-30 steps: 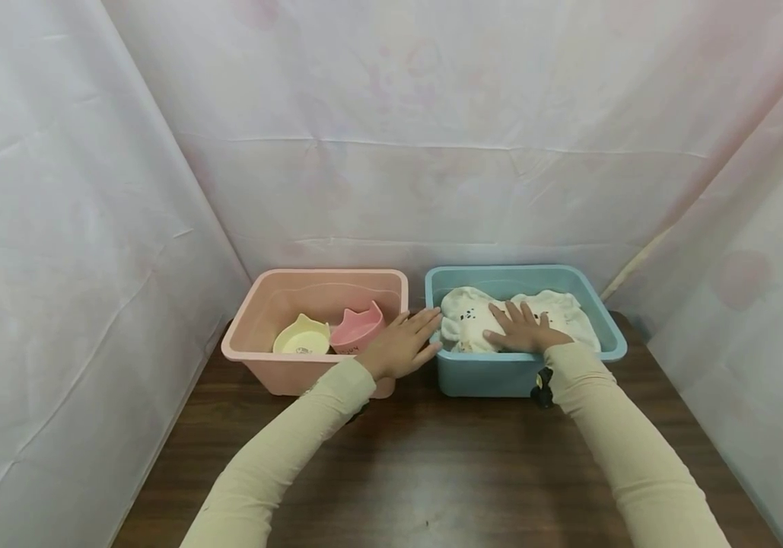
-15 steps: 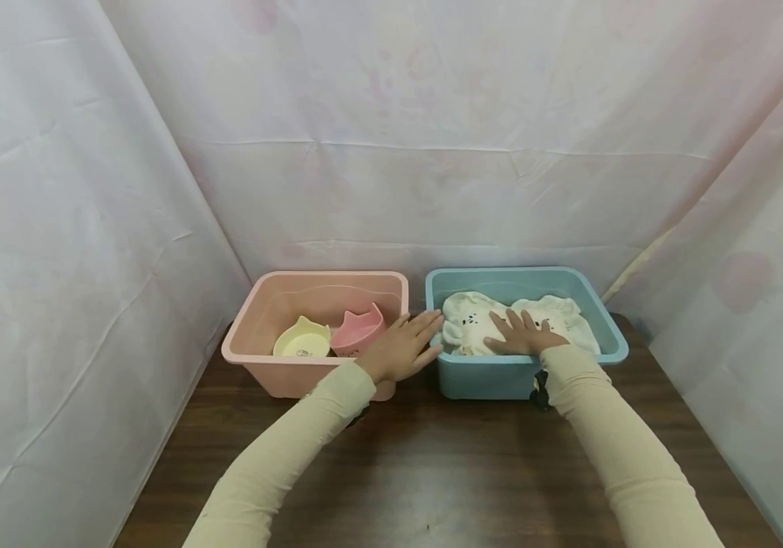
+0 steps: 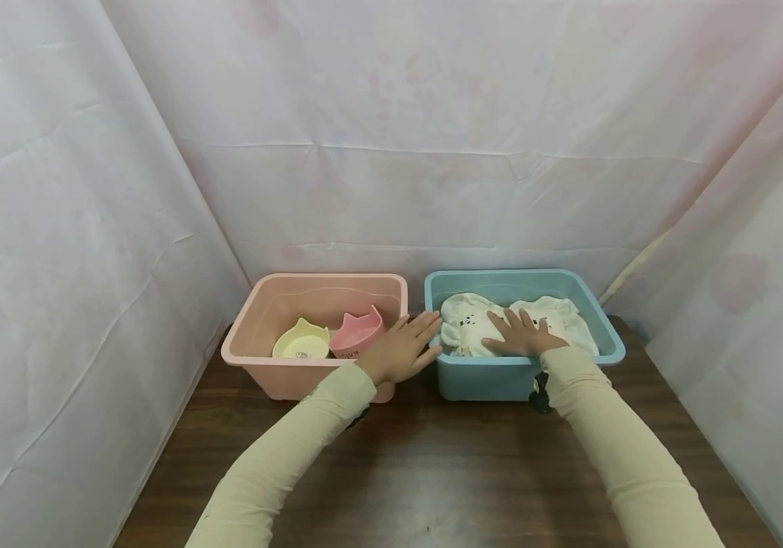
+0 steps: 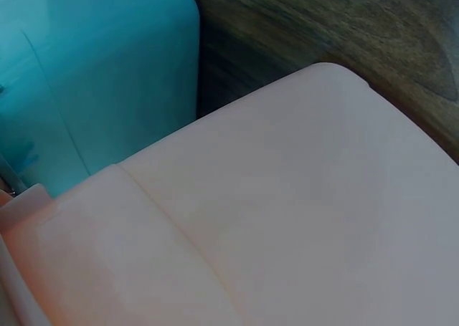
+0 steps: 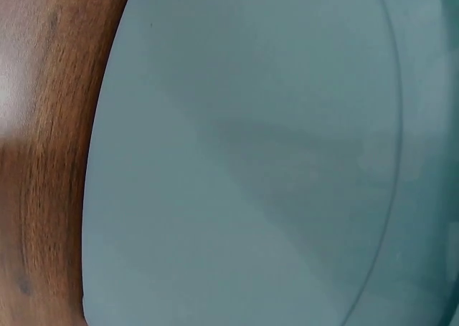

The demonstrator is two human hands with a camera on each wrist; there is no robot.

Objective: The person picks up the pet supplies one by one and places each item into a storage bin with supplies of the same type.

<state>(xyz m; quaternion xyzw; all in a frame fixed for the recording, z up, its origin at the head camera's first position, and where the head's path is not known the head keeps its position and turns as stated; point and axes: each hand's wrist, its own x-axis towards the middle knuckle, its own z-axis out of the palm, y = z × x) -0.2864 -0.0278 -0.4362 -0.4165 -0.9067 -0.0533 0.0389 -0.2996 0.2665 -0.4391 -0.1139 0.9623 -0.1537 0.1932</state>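
Note:
My left hand (image 3: 401, 352) stretches over the right front corner of the pink bin (image 3: 316, 363), its straight fingertips at the left rim of the blue bin (image 3: 487, 379). Inside the blue bin lie white ruffled cloths (image 3: 471, 323) with small animal faces printed on them. Fingers spread, my right hand (image 3: 523, 335) rests flat on these cloths. A yellow cat-eared bowl (image 3: 302, 341) and a pink cat-eared bowl (image 3: 357, 333) sit in the pink bin. The left wrist view shows the pink bin's wall (image 4: 287, 197) beside the blue bin (image 4: 122, 89); the right wrist view, only the blue bin's wall (image 5: 237, 154).
Both bins stand side by side on a dark wooden table (image 3: 425, 472), with a narrow gap between them. Pale curtains (image 3: 391, 190) hang close behind the bins and along both sides. A black wrist strap (image 3: 540, 392) shows below my right hand.
My right hand has shifted very slightly left on the cloths, which look a little lower in the blue bin. My left hand stays in place.

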